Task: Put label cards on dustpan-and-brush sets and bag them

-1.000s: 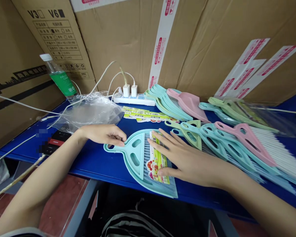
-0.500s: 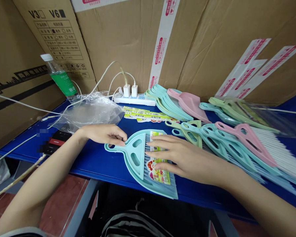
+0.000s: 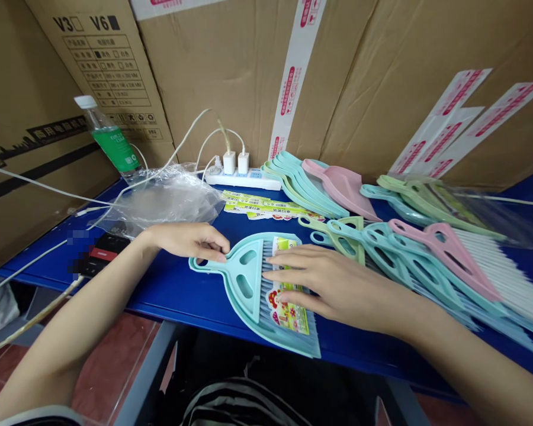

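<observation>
A mint-green hand brush (image 3: 241,276) lies nested in a dustpan of the same colour (image 3: 240,313), handles to the left. With curled fingers my left hand (image 3: 195,241) grips both handles near their looped ends. A printed yellow-green label card (image 3: 293,315) with mushroom pictures rests across the brush's grey-blue bristles. My right hand (image 3: 320,278) lies flat over that card, fingers spread and pressing on it; part of the card is hidden beneath them. Right of this hand is a row of loose hand brushes (image 3: 397,248), mint, green and pink.
Stacked dustpans (image 3: 340,186) stand behind, beside bagged sets (image 3: 426,198). More label cards (image 3: 266,205) lie near a white power strip (image 3: 249,179). Clear plastic bags (image 3: 169,198), a bottle (image 3: 115,148) and cables occupy the left. Cardboard (image 3: 231,71) walls the back of the blue table (image 3: 173,296).
The label card has shifted slightly to the right on the bristles under my right hand. My left hand keeps its grip on the handles.
</observation>
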`<state>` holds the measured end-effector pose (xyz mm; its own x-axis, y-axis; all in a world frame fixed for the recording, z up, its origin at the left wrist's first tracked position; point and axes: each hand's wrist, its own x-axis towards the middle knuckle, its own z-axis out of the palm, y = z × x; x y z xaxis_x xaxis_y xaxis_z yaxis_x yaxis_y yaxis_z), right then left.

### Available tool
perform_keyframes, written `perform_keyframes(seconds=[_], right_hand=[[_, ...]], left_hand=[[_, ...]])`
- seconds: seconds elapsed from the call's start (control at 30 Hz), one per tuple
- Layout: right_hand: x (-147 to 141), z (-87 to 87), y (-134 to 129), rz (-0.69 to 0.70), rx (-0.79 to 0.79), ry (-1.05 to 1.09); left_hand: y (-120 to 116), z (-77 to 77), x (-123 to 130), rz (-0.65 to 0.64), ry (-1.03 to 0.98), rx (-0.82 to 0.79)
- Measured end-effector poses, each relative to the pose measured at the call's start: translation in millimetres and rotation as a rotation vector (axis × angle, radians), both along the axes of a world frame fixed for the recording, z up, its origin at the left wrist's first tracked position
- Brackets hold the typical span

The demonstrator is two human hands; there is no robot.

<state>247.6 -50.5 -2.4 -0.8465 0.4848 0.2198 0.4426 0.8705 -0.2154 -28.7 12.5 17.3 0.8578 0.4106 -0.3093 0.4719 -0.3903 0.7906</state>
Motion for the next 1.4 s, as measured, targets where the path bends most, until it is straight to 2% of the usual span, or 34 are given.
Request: perform_keyframes(seconds=[0.5,1.2,1.4], right_hand=[[1.6,1.7,1.9,0.014,-0.004,-0.035],[-0.4,0.5,0.9,0.02,0.001,-0.065],[-1.6,1.2,2.5,0.01,0.016,-0.014]], left_hand=[[0.2,0.4,0.8,0.033,-0.011,-0.024],[-0.1,1.0,1.2,0.013,-0.002,-0.007],[-0.1,0.3,0.8,0.013,0.009,0.005]])
